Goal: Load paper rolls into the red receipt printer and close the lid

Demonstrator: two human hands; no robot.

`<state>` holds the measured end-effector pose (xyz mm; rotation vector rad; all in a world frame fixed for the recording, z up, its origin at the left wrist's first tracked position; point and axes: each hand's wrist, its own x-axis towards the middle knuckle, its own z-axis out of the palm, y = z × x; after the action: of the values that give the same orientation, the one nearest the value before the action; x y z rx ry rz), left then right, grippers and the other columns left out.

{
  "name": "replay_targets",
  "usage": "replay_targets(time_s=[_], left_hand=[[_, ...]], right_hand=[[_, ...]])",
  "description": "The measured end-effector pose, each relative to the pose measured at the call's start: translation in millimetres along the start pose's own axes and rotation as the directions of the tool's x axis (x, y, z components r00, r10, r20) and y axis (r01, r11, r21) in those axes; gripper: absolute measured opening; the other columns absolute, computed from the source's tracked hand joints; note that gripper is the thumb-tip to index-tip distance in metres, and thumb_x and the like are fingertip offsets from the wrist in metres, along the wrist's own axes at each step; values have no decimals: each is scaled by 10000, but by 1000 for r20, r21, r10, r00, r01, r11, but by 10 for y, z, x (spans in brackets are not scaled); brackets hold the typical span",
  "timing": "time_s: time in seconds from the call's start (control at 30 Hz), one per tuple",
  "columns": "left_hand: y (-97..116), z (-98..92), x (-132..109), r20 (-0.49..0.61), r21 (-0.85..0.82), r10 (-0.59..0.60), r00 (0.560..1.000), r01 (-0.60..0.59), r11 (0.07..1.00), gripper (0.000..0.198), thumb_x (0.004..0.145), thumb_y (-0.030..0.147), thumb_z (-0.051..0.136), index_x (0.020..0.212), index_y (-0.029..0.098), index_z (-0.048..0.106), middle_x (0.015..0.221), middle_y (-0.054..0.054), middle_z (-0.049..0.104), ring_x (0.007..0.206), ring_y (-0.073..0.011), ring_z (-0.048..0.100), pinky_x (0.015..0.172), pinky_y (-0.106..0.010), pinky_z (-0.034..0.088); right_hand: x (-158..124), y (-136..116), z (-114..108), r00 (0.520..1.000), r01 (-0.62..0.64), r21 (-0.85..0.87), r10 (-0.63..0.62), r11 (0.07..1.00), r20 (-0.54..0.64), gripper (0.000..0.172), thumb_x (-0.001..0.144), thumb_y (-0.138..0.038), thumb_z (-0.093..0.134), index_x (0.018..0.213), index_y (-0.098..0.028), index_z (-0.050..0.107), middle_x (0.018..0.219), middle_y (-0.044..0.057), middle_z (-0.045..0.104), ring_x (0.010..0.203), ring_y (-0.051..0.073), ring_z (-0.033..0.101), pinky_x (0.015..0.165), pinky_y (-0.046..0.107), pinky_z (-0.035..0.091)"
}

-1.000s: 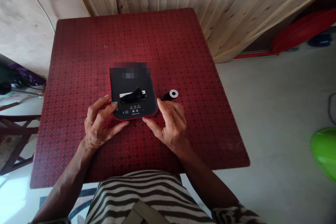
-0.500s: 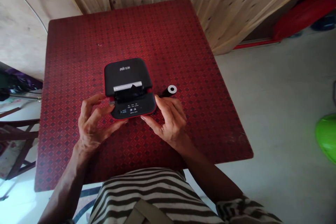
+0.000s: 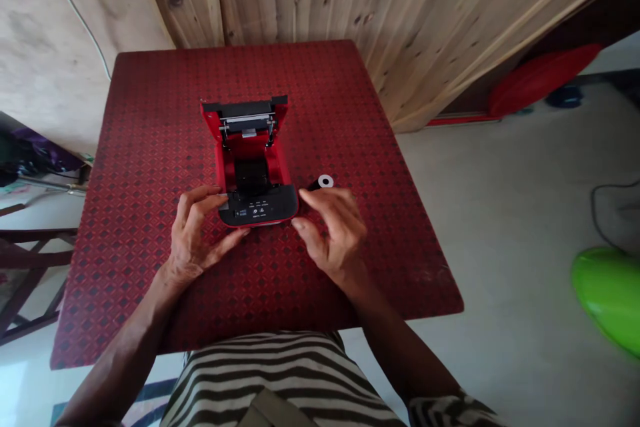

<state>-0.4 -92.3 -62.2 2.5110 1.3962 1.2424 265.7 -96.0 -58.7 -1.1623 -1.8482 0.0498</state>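
A small red-and-black printer [image 3: 257, 207] sits on the table with its lid [image 3: 245, 117] raised, showing the red inside. In its bay lies a black roll [image 3: 251, 173]. My left hand [image 3: 195, 230] grips the printer's left front corner, fingers on the side and top, thumb along the front edge. My right hand [image 3: 333, 227] is at the right front corner, curled, with forefinger against the side and thumb close to the front edge. Beside it, partly hidden by my right hand, a dark roll with a white ring-shaped end [image 3: 325, 181] lies on the table.
The table [image 3: 150, 120] has a red patterned cover and stands against a wooden plank wall [image 3: 310, 0]. A dark wooden chair [image 3: 37, 267] is at the left. On the floor to the right are a green object [image 3: 607, 293] and a red one [image 3: 545, 77].
The printer's lid has swung up and back, exposing the inside and the black roll. My right thumb has moved right, from the front edge toward the corner. The view has shifted slightly.
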Motion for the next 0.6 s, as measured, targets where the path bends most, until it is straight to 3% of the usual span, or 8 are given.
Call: replay_targets(time_s=[0.1, 0.17, 0.23, 0.3, 0.43, 0.6], left_hand=[[-11, 8, -21, 5, 12, 20, 1000, -20, 1000, 680, 881, 414, 867, 1443, 248, 522, 1314, -113, 662, 1245, -260, 676, 1058, -427, 619], [-11, 15, -36, 9, 17, 29, 1000, -29, 999, 684, 891, 399, 858, 1466, 251, 518, 1331, -122, 653, 1257, -259, 670, 1064, -414, 621], [-6, 23, -49, 14, 14, 31, 999, -31, 999, 680, 898, 387, 851, 1475, 249, 519, 1342, -130, 645, 1260, -258, 667, 1066, -403, 625], [1, 29, -60, 14, 12, 33, 999, -33, 999, 689, 904, 381, 843, 1489, 239, 509, 1345, -141, 638, 1257, -258, 667, 1062, -398, 630], [19, 38, -77, 20, 7, 29, 999, -29, 1000, 705, 926, 382, 816, 1527, 250, 471, 1346, -143, 638, 1229, -262, 673, 1031, -406, 651], [30, 52, -94, 17, -7, 17, 1000, -17, 1000, 685, 945, 378, 791, 1531, 238, 464, 1348, -152, 632, 1236, -266, 671, 1032, -413, 656]], right_hand=[[392, 31, -47, 996, 33, -27, -31, 999, 79, 202, 1066, -228, 600, 1197, -210, 753, 1012, 73, 812, 952, 232, 717, 913, 402, 588], [703, 40, 35, 956, 104, -43, -88, 994, 279, 191, 1066, -190, 595, 1139, -198, 772, 1029, 72, 815, 976, 223, 717, 922, 382, 581], [980, 34, 193, 848, 185, -59, -129, 981, 514, 174, 1042, -136, 620, 1069, -186, 784, 1042, 77, 817, 997, 222, 727, 944, 378, 567], [1179, 9, 373, 736, 252, -98, -125, 963, 665, 171, 1005, -76, 646, 1003, -169, 789, 1014, 85, 819, 972, 222, 745, 933, 372, 556], [1333, -73, 610, 624, 353, -195, -74, 915, 778, 119, 947, -85, 720, 1011, -150, 797, 961, 116, 817, 890, 250, 767, 808, 363, 552], [1336, -112, 674, 564, 393, -210, -54, 895, 824, 208, 947, -18, 639, 1035, -131, 791, 1000, 148, 813, 911, 272, 777, 741, 357, 557]])
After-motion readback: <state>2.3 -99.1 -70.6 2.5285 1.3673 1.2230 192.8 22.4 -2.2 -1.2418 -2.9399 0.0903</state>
